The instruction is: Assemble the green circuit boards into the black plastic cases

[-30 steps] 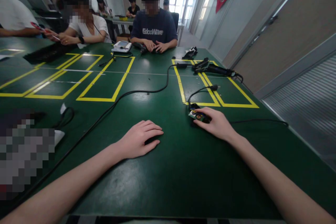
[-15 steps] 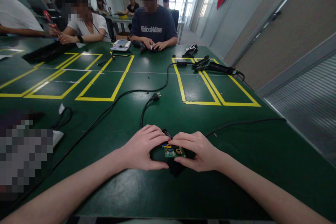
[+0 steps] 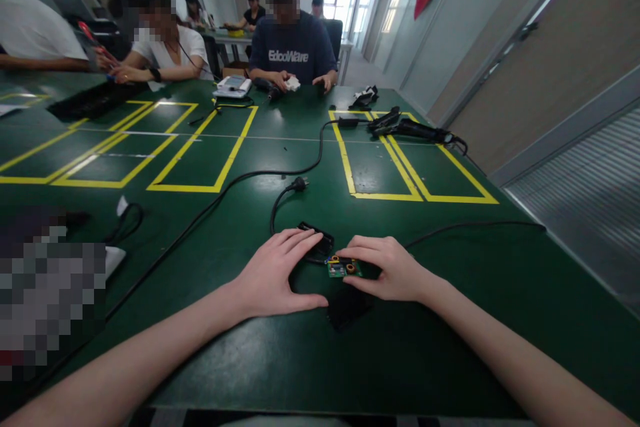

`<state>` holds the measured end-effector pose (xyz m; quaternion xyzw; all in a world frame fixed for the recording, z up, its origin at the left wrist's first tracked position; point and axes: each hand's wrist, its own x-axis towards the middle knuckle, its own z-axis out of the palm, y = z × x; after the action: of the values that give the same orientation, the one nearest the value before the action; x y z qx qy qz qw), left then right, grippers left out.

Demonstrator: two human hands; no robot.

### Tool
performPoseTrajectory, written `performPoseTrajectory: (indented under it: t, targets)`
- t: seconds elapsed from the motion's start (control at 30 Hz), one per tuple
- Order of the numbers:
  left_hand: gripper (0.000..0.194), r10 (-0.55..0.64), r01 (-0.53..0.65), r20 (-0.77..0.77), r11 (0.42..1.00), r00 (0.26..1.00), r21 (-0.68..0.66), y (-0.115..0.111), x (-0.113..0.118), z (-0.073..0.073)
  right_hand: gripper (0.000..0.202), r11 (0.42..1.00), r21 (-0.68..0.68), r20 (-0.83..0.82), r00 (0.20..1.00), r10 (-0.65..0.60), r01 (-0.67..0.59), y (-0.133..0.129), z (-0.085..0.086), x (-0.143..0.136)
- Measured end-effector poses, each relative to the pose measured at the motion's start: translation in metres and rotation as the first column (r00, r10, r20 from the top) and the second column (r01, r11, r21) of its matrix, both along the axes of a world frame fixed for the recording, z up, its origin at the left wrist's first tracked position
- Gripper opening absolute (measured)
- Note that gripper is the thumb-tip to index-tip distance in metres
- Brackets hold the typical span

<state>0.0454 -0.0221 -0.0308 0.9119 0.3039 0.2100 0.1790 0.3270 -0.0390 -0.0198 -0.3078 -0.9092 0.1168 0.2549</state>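
A small green circuit board (image 3: 337, 268) with a copper coil lies between my hands near the front of the table. My right hand (image 3: 385, 267) grips its right side between thumb and fingers. My left hand (image 3: 280, 272) is spread to the left of the board, its fingertips at a black plastic casing (image 3: 325, 240) behind the board. Whether they touch the casing is hard to tell. Just in front of the board is a dark flat piece (image 3: 347, 309). A black plug (image 3: 300, 183) on a short cable lies beyond my left hand.
A long black cable (image 3: 240, 177) crosses the green table (image 3: 240, 373). Yellow tape frames (image 3: 185, 189) mark its surface. Black tool parts (image 3: 415, 129) lie at the back right. People sit across the table, one in a dark shirt (image 3: 295, 43).
The board and my right hand have moved slightly right and away from me. My left hand has parted from the board, and the black casing now shows more. The person opposite has moved their hands apart.
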Motion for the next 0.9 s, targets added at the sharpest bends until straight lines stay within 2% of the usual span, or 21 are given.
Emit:
performPoseTrajectory:
  t: [0.1,0.2,0.47,0.53,0.63,0.7,0.8,0.9]
  targets:
    - [0.100,-0.025,0.026,0.045,1.000,0.999,-0.013,-0.006,0.004,-0.002,0.023,0.999,-0.029,-0.032,0.999,0.033,-0.034,-0.003,-0.004,-0.004]
    - [0.100,-0.025,0.028,0.079,0.999,0.997,-0.033,-0.011,0.010,-0.003,0.025,0.998,-0.058,-0.027,1.000,0.014,-0.016,-0.006,-0.008,-0.008]
    - [0.077,0.013,0.011,0.171,0.990,0.985,-0.138,-0.017,0.014,-0.003,0.065,0.991,-0.122,0.054,0.998,-0.042,0.048,-0.003,-0.002,0.000]
    - [0.074,0.017,0.011,0.178,0.988,0.984,-0.156,-0.015,0.013,-0.002,0.059,0.989,-0.141,0.031,0.999,-0.041,0.045,-0.002,-0.001,0.001]
    - [0.070,0.002,0.031,0.195,0.986,0.981,-0.164,-0.010,0.008,0.000,0.040,0.986,-0.165,-0.039,0.999,-0.030,0.023,-0.004,-0.005,-0.005]
    - [0.065,-0.021,0.053,0.200,0.986,0.980,-0.160,-0.006,0.003,0.001,0.031,0.980,-0.192,-0.108,0.991,-0.076,0.054,-0.007,-0.010,-0.013]
    - [0.055,-0.052,0.083,0.208,0.986,0.977,-0.142,0.000,-0.004,0.003,0.025,0.966,-0.222,-0.199,0.964,-0.177,0.131,-0.012,-0.016,-0.027]
    - [0.047,-0.039,0.076,0.235,0.986,0.971,-0.147,0.004,-0.007,0.004,0.025,0.968,-0.204,-0.222,0.956,-0.191,0.146,-0.014,-0.019,-0.036]
